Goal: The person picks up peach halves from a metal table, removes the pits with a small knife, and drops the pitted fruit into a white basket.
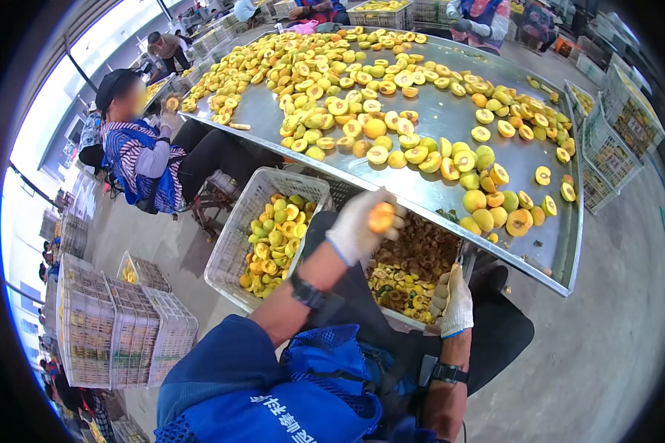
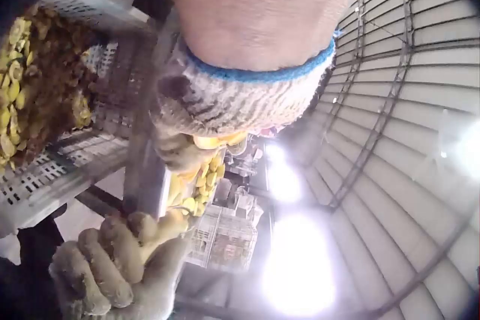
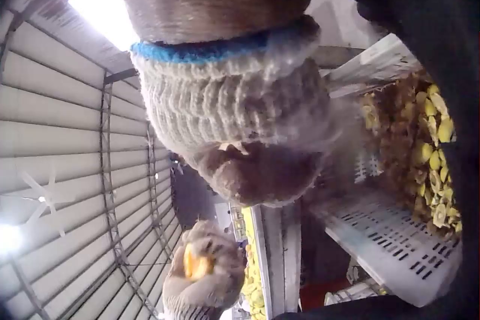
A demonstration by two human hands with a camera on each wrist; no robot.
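Observation:
My left hand (image 1: 353,230), in a white knitted glove, grips an orange-yellow peach half (image 1: 381,218) above the scrap crate's far side. The peach's cut face shows between the fingers in the right wrist view. Lower and to the right, my gloved right hand (image 1: 457,306) is beside the crate's right rim. Its fingers curl around a small tool whose thin, curved metal tip (image 2: 178,209) shows in the left wrist view; the handle is hidden in the glove. Below both hands, the scrap crate (image 1: 403,320) holds brown pits and yellow scraps.
A metal table (image 1: 451,210) spread with halved peaches stands ahead, its raised edge close beyond my hands. A white crate (image 1: 225,255) of peach halves is at my left. Another person (image 1: 144,151) sits farther left. Stacked crates (image 1: 111,325) stand on the floor.

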